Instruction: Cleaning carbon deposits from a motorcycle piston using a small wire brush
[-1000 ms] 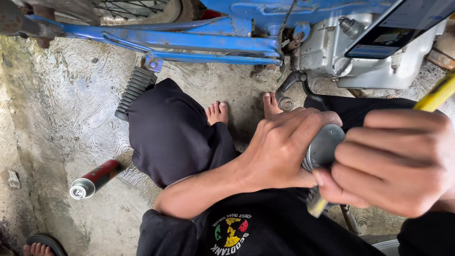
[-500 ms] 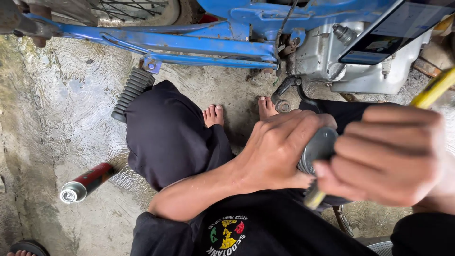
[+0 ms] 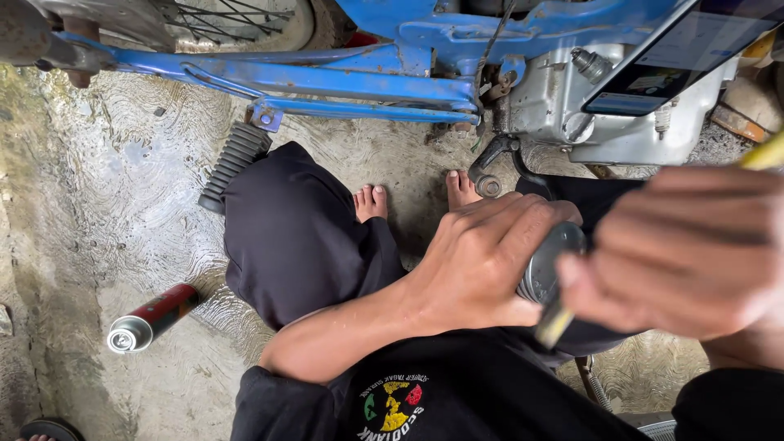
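I squat on a concrete floor beside a blue motorcycle frame [image 3: 327,77]. My left hand [image 3: 482,261] is wrapped around a round silver metal part [image 3: 549,265], held above my knees. My right hand [image 3: 694,253] is close to the camera and blurred; it grips a yellow-handled tool [image 3: 763,155] whose tip end [image 3: 555,322] shows just below the metal part. Whether the tool touches the part is hidden by my fingers.
A red spray can [image 3: 151,317] lies on the floor at the left. A black ribbed footpeg [image 3: 233,163] juts from the frame. The grey engine case [image 3: 621,106] and a kick lever [image 3: 494,163] stand ahead of my bare feet [image 3: 371,200]. A spoked wheel [image 3: 229,20] is at the top.
Both hands have stayed together on the metal part and the tool; my view has drifted slightly, so the scene sits a little lower and to the left.
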